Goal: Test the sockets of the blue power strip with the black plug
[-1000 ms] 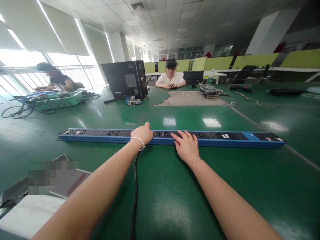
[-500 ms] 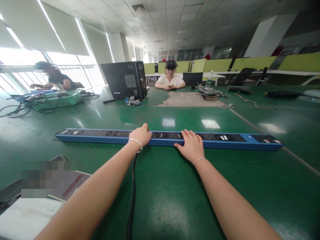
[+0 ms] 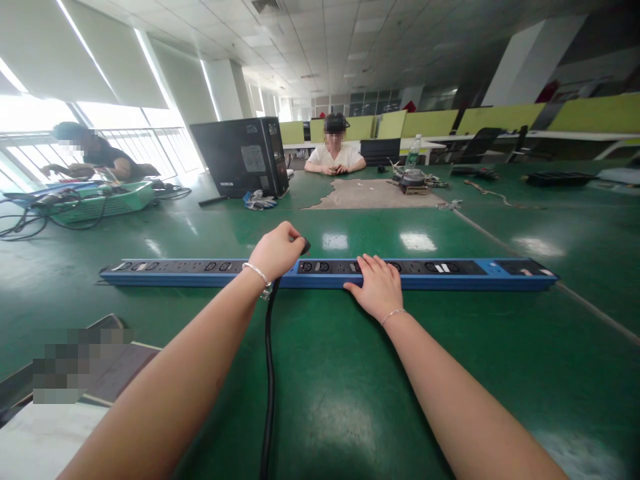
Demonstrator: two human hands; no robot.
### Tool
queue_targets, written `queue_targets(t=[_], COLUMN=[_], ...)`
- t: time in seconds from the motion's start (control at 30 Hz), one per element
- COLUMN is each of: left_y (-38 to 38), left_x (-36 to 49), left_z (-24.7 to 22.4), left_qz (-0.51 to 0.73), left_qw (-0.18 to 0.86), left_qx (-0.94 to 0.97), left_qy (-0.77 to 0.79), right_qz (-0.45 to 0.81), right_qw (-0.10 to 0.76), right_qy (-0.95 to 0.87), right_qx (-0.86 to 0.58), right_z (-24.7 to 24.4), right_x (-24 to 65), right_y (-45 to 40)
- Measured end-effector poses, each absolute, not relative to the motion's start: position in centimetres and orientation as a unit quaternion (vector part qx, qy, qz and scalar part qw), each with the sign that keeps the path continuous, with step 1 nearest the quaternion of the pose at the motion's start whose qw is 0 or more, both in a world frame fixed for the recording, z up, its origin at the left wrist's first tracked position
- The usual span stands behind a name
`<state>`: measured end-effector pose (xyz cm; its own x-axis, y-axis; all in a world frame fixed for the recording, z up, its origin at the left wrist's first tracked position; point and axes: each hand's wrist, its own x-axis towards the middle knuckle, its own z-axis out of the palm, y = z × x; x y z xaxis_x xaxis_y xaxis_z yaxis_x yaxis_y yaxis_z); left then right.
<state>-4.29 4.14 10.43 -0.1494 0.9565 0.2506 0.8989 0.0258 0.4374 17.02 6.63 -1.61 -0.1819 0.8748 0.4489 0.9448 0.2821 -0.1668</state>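
A long blue power strip with a black face and rows of sockets lies across the green table in front of me. My left hand is closed in a pinch just above its middle. A black plug pokes out past the fingertips, and its black cable drops from under the wrist toward me. My right hand grips the strip right of centre. Its fingers reach over the sockets to the far edge, and the thumb presses the near side.
Notebooks or papers lie at the near left. Farther off stand a green basket of cables, a black computer case, gloves and a bottle. One person sits opposite, another at the far left.
My left hand has risen off the strip, and the black plug now shows in its fingers above the sockets. My right hand keeps its place on the strip. The view has shifted slightly.
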Motion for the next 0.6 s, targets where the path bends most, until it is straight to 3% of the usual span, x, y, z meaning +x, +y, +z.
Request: queue_targets(t=[0.27, 0.6], left_y=[7.0, 9.9], left_x=[0.4, 3.1], left_z=[8.7, 7.1], left_qz=[0.192, 0.113], left_qw=[0.195, 0.111], left_qx=[0.677, 0.705], left_qy=[0.683, 0.691], right_qz=[-0.084, -0.072], right_qw=[0.252, 0.251], right_qy=[-0.767, -0.766], right_qx=[-0.584, -0.587], right_z=[-1.8, -1.5], right_x=[17.1, 17.0], right_y=[6.6, 6.3])
